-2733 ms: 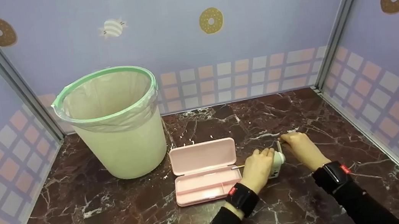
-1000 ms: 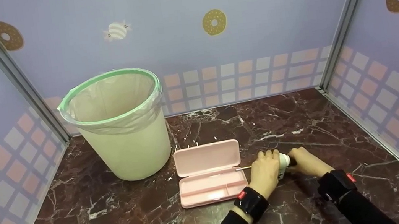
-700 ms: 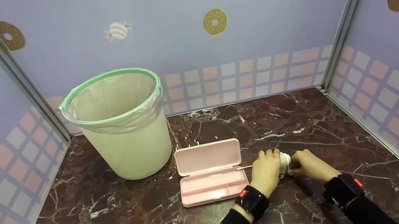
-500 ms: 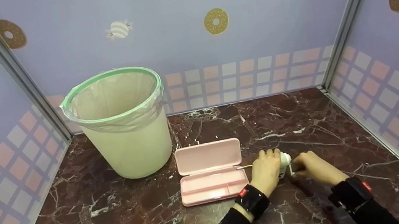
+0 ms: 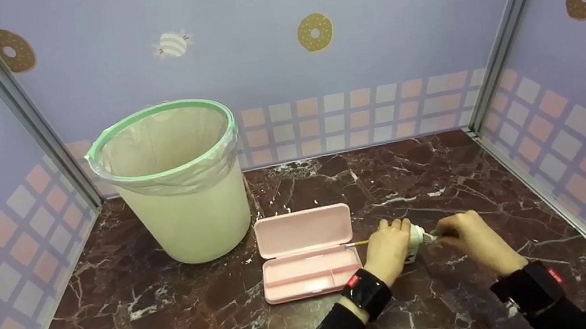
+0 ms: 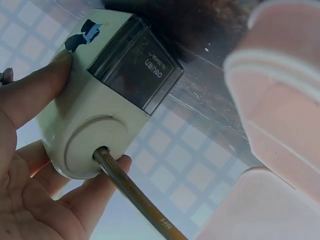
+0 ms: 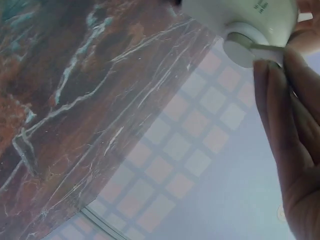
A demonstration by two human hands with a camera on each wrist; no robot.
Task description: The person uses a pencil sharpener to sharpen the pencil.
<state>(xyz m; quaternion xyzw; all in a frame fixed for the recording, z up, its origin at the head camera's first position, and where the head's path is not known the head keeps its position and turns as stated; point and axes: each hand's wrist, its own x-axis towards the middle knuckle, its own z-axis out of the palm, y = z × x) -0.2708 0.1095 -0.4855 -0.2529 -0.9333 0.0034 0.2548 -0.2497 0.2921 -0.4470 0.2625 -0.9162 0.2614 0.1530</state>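
Observation:
In the head view my left hand (image 5: 388, 254) grips a white crank pencil sharpener (image 5: 413, 250) on the table, right of the pink pencil case. Seen from the left wrist, the thumb and fingers wrap its body, which carries a dark see-through shavings drawer (image 6: 142, 67). A yellowish pencil (image 6: 132, 190) sticks out of its round hole, and no finger holds it. My right hand (image 5: 475, 239) is at the sharpener's other end. Its fingers pinch the crank handle (image 7: 270, 54) in the right wrist view. The pencil's tip inside the sharpener is hidden.
The pink pencil case (image 5: 304, 231) lies with its lid up and touches or nearly touches the pencil's end. A pale bin (image 5: 192, 217) with a green rim and a plastic liner stands at the left back. White bits dot the marbled table (image 5: 177, 315). Patterned walls enclose it.
My right hand has gone round with the crank, from above and behind the sharpener, down beside it, and now out to its right. The left hand keeps its hold, nearly still.

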